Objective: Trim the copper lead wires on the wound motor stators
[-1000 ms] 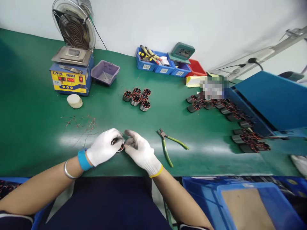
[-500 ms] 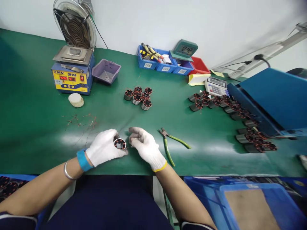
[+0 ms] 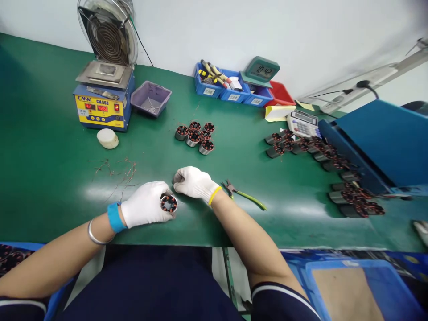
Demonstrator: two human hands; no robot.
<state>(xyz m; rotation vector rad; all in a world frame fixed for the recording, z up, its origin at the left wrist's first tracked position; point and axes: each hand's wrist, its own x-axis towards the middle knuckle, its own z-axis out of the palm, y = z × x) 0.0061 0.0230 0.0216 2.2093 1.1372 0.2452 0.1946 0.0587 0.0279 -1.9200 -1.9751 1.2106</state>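
The left hand [image 3: 145, 209] grips a stator [image 3: 168, 203] low over the counter [image 3: 50, 178], the right hand [image 3: 194, 183] fisted beside it; tools [image 3: 214, 74] fill a blue bin [image 3: 207, 89].

Counter [image 3: 50, 178]: green mat surface, glossy, with a bright band of light reflected near its front edge. Wall [image 3: 301, 35]: plain white, set directly behind the counter along its whole far edge. Metal rail [image 3: 374, 80]: pale, mounted slanting at the right end of the counter, with a black cable run along it. Blue panel [image 3: 391, 138]: large, flat, tilted over the counter's right end. Blue crates [image 3: 351, 285]: placed below the counter's front edge, right side. Lighting: even, from above.
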